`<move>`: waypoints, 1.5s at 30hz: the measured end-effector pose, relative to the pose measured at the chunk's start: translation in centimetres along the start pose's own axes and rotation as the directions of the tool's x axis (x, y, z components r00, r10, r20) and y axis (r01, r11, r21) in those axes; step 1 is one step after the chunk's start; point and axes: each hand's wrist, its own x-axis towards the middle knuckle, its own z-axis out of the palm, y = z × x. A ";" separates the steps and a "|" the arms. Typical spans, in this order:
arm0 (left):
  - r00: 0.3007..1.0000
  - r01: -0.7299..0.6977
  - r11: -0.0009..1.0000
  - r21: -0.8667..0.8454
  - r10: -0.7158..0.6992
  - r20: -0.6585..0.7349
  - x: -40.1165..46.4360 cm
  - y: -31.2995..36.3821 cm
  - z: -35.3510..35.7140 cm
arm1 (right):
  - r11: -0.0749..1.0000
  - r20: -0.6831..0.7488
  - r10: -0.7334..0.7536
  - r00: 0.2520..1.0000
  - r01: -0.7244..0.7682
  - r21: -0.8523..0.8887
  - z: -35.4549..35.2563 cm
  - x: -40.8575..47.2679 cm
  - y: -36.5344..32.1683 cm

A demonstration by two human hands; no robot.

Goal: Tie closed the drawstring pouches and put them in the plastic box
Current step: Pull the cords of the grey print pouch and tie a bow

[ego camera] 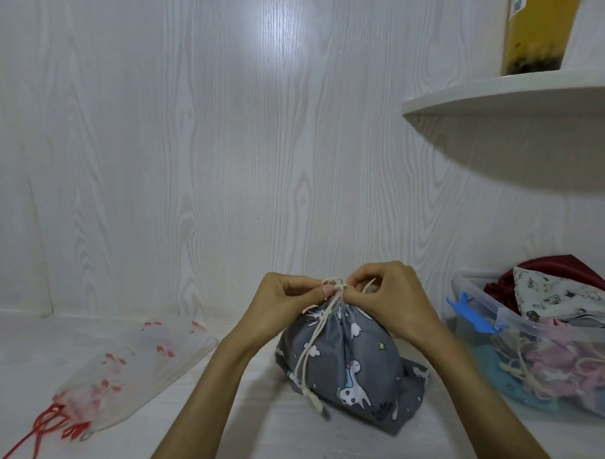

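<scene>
The grey unicorn pouch (347, 361) sits on the tabletop (232, 420) just left of the plastic box (537, 327). Left hand (283, 305) and right hand (392, 301) each hold a pinching grip on its cream cord (333, 284). It looks soft, light and floppy; the gathered neck seems the surest place to lift it.

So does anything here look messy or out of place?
Only small things. The box is heaped, with pouches rising above its rim. The white pouch on the left lies flat, its red cord loose and untied. Both hands are knotting the grey pouch.
</scene>
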 end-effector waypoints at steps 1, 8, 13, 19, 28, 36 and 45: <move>1.000 0.017 1.000 0.010 -0.016 -0.018 0.0 0.2 0.1 | 0.997 0.004 -0.037 0.999 0.037 -0.073 0.0 0.0 0.2; 0.968 0.197 0.976 0.090 -0.178 -0.179 0.6 -0.6 -1.0 | 0.982 0.110 0.119 0.987 -0.133 0.137 0.3 0.1 1.2; 0.963 0.202 0.979 0.033 -0.192 -0.187 0.6 -0.3 -0.1 | 0.303 0.558 0.174 0.811 -0.584 0.753 1.3 0.4 1.0; 0.953 0.175 0.984 0.032 -0.161 -0.257 0.7 -0.7 -1.1 | 0.968 0.244 0.191 0.951 -0.223 0.111 2.0 0.5 2.0; 0.933 0.227 0.972 -0.066 -0.236 -0.273 1.0 -0.7 -0.5 | 0.806 0.239 0.235 0.942 -0.326 0.494 1.0 0.7 1.6; 0.931 0.222 0.975 -0.025 -0.219 -0.290 1.1 -1.2 -0.3 | 0.763 0.222 0.254 0.941 -0.336 0.551 0.3 1.4 1.6; 0.931 0.182 0.980 0.075 -0.148 -0.335 0.6 -2.1 -0.6 | 0.849 0.478 0.075 0.875 -0.307 0.430 -0.9 -0.6 2.7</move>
